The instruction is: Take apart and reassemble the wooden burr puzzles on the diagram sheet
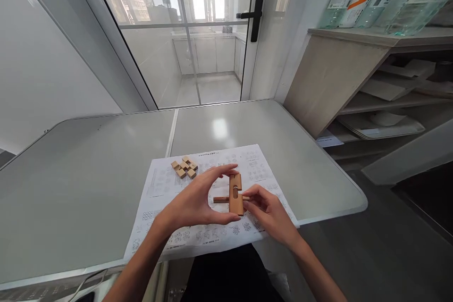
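My left hand (196, 198) grips a notched wooden puzzle piece (235, 205) upright, thumb at its bottom end and fingers at its top. A thin wooden stick (221, 199) crosses behind or through that piece and sticks out on both sides; which of the two I cannot tell. On the right, my right hand (267, 210) pinches the stick's other end close to the notched piece. Farther up the printed sheet (159, 188) lies a small cluster of interlocked wooden puzzle pieces (184, 166), touched by neither hand.
The sheet, covered in small diagrams, rests on a grey table (88, 174) with a white seam. Beyond stands a glass door (212, 56) with a black handle (255, 18). To the right, a wooden shelf (311, 75) carries several plastic bottles (375, 4) and papers.
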`<state>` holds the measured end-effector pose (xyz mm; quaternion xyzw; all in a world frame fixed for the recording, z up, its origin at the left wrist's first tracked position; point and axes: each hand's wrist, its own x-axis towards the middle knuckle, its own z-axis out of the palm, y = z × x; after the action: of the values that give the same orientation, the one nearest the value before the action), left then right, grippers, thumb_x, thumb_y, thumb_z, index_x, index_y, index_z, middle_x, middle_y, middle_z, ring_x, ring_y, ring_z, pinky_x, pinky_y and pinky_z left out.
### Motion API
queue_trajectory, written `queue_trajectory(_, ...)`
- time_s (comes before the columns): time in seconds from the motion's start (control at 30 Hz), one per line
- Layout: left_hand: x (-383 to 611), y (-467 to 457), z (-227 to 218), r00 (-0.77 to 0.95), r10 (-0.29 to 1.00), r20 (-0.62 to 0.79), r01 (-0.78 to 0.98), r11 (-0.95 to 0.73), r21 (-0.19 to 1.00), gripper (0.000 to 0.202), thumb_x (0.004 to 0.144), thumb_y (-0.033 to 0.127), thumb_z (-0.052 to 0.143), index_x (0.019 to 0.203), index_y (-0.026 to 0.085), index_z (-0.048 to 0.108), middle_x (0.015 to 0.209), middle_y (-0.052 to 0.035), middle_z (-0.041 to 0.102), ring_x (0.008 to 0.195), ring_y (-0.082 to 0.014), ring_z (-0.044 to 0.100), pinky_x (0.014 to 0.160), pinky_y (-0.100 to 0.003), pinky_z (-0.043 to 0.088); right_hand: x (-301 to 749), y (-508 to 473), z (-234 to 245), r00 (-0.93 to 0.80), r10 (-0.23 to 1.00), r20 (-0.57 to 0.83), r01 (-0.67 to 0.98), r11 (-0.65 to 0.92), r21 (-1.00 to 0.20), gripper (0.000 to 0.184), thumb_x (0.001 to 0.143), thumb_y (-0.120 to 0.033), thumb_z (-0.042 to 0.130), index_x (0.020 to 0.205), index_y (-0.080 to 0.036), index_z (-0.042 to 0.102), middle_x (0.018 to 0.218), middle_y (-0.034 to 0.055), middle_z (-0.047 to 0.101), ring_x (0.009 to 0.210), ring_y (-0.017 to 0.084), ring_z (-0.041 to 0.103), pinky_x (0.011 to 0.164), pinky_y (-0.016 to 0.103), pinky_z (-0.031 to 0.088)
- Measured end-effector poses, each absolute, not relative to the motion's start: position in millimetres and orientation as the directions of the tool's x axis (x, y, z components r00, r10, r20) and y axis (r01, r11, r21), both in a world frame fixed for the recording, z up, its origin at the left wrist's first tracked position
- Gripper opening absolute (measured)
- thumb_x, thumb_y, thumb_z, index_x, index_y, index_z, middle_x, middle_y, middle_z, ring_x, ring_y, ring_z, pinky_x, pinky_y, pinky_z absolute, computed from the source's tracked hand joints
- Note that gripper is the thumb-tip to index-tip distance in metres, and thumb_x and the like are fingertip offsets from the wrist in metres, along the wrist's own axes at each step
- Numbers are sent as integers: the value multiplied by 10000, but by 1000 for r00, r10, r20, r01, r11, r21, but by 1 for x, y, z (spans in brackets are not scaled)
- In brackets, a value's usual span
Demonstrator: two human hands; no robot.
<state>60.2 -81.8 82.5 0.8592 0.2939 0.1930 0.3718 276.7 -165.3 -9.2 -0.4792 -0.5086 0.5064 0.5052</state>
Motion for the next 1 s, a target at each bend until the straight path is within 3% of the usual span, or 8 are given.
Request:
queue_trajectory(0.23, 65, -87, 75, 766, 635, 99, 411, -603, 684, 945, 750, 364, 920, 1569, 386, 449, 1489, -58, 636, 1398, -349, 577, 1125, -560, 525, 276, -166, -9, -28, 999, 33, -37, 32, -999, 291, 976, -527, 715, 979, -238, 679, 973, 40, 752, 885, 231, 739, 822, 361, 584)
queue_trajectory(0.53, 59, -83, 57, 767, 639, 65, 413, -568, 712, 921, 738, 332, 921, 1545, 382, 481, 1493, -65, 638, 1380, -350, 607, 1129, -549, 523, 276, -165, -10, -53, 998, 16, -30, 14, -999, 285, 972, -511, 725, 1000, -230, 687, 1042, 65, 778, 937, 249, 768, 907, 402, 604)
queue_trajectory(0.83, 52, -81, 60, 762, 642, 89, 416, -590, 692, 832, 751, 342, 890, 1504, 339, 536, 1452, -80, 664, 1353, -349, 625, 1101, -538, 546, 275, -166, -8, -9, 1000, 6, -11, 6, -1000, 286, 956, -509, 739, 962, -239, 644, 936, 40, 779, 848, 228, 765, 822, 368, 593)
queue_trajectory(1.0, 50, -84, 55, 753, 654, 74, 414, -558, 719, 856, 780, 362, 883, 1540, 367, 488, 1525, -78, 614, 1400, -347, 595, 1150, -558, 511, 275, -166, -9, 17, 1000, -5, -11, -4, -1000, 316, 927, -531, 764, 960, -237, 653, 908, 36, 769, 837, 232, 761, 812, 372, 593)
